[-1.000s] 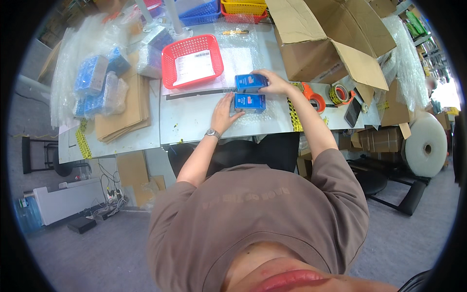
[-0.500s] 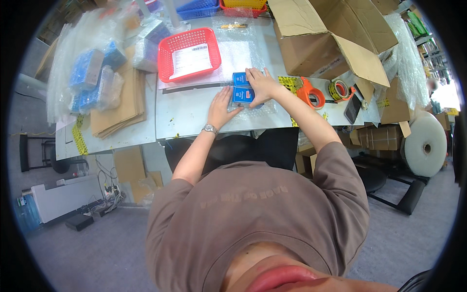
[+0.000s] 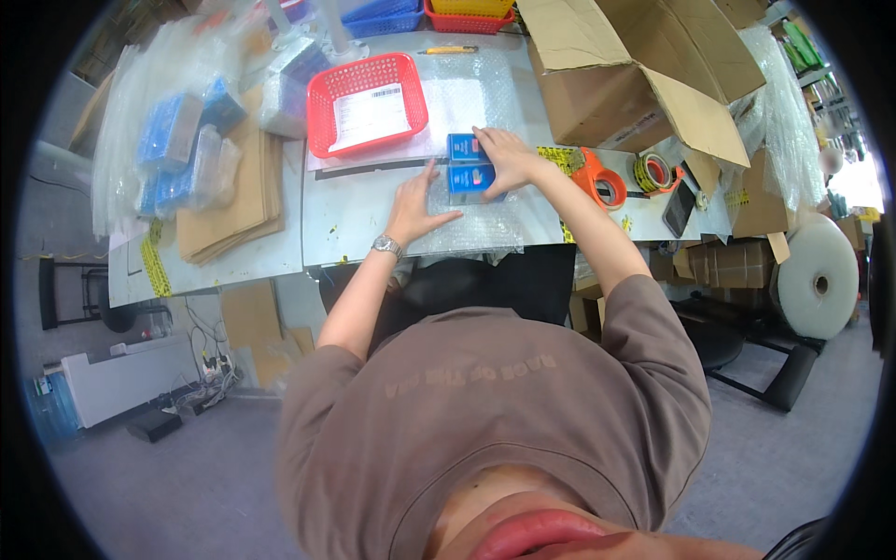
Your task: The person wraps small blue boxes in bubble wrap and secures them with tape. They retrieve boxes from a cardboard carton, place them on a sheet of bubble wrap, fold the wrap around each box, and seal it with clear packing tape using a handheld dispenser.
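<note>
Two small blue boxes (image 3: 469, 179) lie one behind the other on a sheet of clear bubble wrap (image 3: 490, 224) at the table's near side. My right hand (image 3: 511, 161) grips them from the right, fingers at the far box and thumb against the near one. To their left, my left hand (image 3: 413, 213) is open, thumb stretched toward the near box but apart from it. Behind the left hand stands a red plastic basket (image 3: 322, 112) with a printed paper slip (image 3: 369, 114) inside.
At right are an orange tape dispenser (image 3: 597, 177), a roll of yellow-black tape (image 3: 644, 173), a phone (image 3: 679, 209) and an open cardboard box (image 3: 597, 103). Bubble-wrapped blue packs (image 3: 168, 135) and flat brown cardboard (image 3: 247, 201) lie left. A yellow cutter (image 3: 448, 50) rests at the back.
The bubble wrap has slid toward me, its near part now reaching the table's front edge. My left hand has shifted slightly left, away from the boxes; my right hand stays at them.
</note>
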Demonstrator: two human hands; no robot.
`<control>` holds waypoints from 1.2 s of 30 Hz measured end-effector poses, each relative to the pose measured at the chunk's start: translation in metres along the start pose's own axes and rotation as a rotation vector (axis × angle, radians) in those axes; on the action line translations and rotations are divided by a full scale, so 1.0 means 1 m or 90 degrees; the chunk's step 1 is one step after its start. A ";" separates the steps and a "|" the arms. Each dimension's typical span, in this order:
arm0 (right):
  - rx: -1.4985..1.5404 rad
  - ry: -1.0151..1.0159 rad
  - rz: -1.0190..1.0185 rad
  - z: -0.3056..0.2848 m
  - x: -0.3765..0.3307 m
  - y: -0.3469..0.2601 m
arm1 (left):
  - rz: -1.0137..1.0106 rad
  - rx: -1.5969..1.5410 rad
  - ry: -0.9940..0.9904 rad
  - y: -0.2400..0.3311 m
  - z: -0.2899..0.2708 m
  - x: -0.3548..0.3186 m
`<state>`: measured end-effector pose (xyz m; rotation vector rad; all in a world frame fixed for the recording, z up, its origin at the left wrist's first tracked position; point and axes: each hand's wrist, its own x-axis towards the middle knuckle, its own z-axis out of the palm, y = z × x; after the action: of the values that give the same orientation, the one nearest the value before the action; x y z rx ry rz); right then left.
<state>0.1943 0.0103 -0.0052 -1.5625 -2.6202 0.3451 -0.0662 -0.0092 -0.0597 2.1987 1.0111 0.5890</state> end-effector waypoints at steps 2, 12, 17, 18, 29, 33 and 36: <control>-0.037 0.096 -0.001 0.017 -0.007 0.005 | -0.012 -0.010 0.041 0.005 -0.002 0.007; 0.085 0.046 -0.037 0.011 -0.004 0.015 | 0.064 -0.023 -0.026 -0.015 0.022 0.032; 0.089 -0.003 0.002 0.010 -0.011 0.003 | 0.127 0.060 0.023 -0.021 0.030 0.030; 0.087 0.006 0.001 0.010 -0.010 0.003 | 0.130 0.064 0.027 -0.023 0.031 0.030; 0.185 0.130 0.106 -0.013 -0.018 -0.003 | 0.157 0.175 0.023 -0.003 0.004 -0.005; 0.168 0.129 0.056 -0.020 -0.020 0.000 | 0.097 0.287 -0.004 0.001 0.032 -0.027; 0.146 0.065 0.001 -0.020 -0.022 -0.007 | 0.047 0.285 -0.006 0.018 0.040 -0.029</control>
<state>0.2022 -0.0095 0.0167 -1.4674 -2.4053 0.5297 -0.0500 -0.0553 -0.0781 2.6340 1.1457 0.4112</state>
